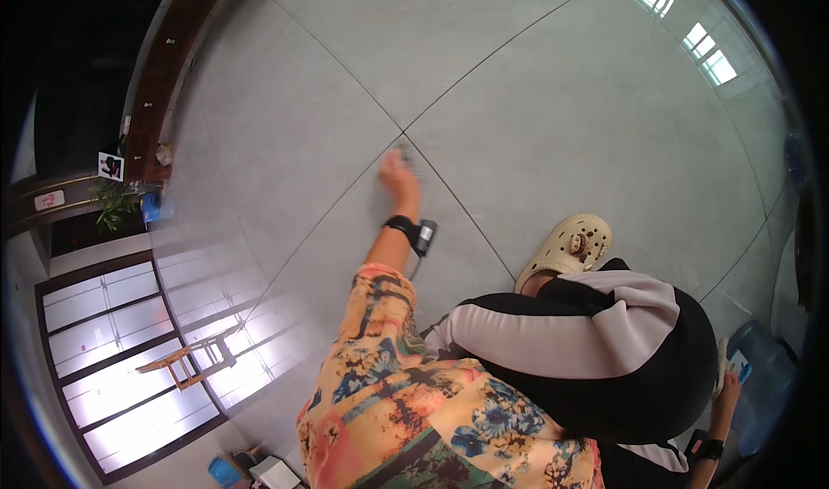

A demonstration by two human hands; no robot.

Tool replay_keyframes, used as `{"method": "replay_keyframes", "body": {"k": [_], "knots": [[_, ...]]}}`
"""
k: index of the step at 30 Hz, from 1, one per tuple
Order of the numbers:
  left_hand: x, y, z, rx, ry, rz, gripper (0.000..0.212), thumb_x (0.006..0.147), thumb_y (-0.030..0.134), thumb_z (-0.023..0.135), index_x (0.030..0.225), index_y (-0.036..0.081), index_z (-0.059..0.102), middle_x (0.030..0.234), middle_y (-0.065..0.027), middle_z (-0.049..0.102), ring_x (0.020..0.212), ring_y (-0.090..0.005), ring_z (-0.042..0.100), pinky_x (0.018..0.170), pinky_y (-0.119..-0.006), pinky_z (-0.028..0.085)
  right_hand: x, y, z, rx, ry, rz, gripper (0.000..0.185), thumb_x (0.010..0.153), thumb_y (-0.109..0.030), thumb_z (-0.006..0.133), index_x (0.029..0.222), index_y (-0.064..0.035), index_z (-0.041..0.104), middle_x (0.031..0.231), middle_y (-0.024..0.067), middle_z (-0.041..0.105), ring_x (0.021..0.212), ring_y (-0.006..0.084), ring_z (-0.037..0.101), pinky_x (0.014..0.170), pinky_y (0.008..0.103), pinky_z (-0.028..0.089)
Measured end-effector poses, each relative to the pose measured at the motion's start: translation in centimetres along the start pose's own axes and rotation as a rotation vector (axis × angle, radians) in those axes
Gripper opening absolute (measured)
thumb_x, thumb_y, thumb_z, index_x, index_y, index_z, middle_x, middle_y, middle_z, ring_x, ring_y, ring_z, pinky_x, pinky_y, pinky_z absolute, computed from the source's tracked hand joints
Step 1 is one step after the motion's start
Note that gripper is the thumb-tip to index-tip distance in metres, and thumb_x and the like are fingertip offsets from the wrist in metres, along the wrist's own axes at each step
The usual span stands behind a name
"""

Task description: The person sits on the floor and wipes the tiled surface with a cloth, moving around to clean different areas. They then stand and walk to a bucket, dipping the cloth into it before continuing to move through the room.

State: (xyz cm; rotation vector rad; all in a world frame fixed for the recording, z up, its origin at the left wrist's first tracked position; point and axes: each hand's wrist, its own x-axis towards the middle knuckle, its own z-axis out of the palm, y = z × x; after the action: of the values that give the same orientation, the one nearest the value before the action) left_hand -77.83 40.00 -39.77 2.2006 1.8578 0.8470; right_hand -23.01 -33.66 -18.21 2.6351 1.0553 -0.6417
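My left hand (pixel 399 177) reaches down over the grey tiled floor (pixel 518 132), close to where the joints cross. It is blurred. A small dark object (pixel 405 154) shows at its fingers and appears to be held; its kind is unclear. Far to the right, beyond my bent knee, my right hand (pixel 730 384) is partly hidden and grips a small white-and-blue packet (pixel 740 366). Behind that hand lies a large translucent blue water jug (pixel 764 385). Both wrists carry a black strap with a small box, the left one (pixel 424 237) trailing a cable.
My beige clog (pixel 570 246) stands on the floor. A wooden chair (pixel 194 359) stands by the glazed doors (pixel 123 366) at left. Along the upper left runs a dark wooden cabinet (pixel 162 68), with a green plant (pixel 115 207) and a blue box (pixel 151 206) near its end.
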Motion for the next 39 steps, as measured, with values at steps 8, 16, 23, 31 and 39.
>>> {"method": "replay_keyframes", "body": {"k": [8,16,23,31,39], "knots": [[-0.3,8.4,8.3,-0.302,-0.002,-0.105,0.025,0.087,0.006,0.045,0.108,0.007,0.059,0.101,-0.0140,0.062,0.098,-0.0305,0.057,0.084,-0.043,0.042,-2.2,-0.5,-0.1,0.141,-0.007,0.116,0.032,0.088,-0.011,0.050,0.117,0.0000,0.058,0.110,0.0230,0.062,0.102,0.0371,0.058,0.088,0.0436,0.047],[-11.6,34.0,13.7,-0.643,-0.597,1.114,0.027,0.075,0.000,0.055,0.099,0.009,0.063,0.095,-0.0113,0.065,0.086,-0.0331,0.060,0.075,-0.041,0.049,-1.1,-10.2,-6.3,0.472,-0.098,0.335,0.034,0.092,-0.019,0.041,0.111,0.0000,0.062,0.105,0.0218,0.064,0.095,0.0323,0.060,0.082,0.0411,0.045],[-3.3,28.2,13.2,-0.639,-0.502,0.552,0.045,0.079,-0.005,0.042,0.120,0.006,0.055,0.117,-0.0151,0.058,0.108,-0.0333,0.052,0.093,-0.042,0.042,-5.5,-4.6,-1.9,0.397,0.031,0.368,0.031,0.090,-0.018,0.048,0.112,-0.0019,0.062,0.105,0.0206,0.063,0.096,0.0327,0.059,0.083,0.0407,0.045],[9.5,15.6,16.3,0.022,-0.072,0.238,0.038,0.078,0.001,0.056,0.115,0.008,0.059,0.119,-0.0116,0.059,0.109,-0.0310,0.053,0.093,-0.041,0.041,-4.0,-7.0,-1.4,0.516,-0.090,0.534,0.033,0.092,-0.020,0.048,0.117,-0.0010,0.058,0.115,0.0215,0.059,0.105,0.0349,0.055,0.091,0.0417,0.043],[4.0,40.6,26.4,-0.230,-0.172,0.733,0.039,0.079,0.005,0.053,0.116,0.012,0.059,0.114,-0.0053,0.060,0.101,-0.0315,0.054,0.088,-0.041,0.045,-4.2,-6.6,-1.2,0.382,-0.120,0.461,0.041,0.095,-0.029,0.042,0.116,0.0031,0.056,0.113,0.0235,0.059,0.105,0.0360,0.055,0.091,0.0422,0.042]]}}
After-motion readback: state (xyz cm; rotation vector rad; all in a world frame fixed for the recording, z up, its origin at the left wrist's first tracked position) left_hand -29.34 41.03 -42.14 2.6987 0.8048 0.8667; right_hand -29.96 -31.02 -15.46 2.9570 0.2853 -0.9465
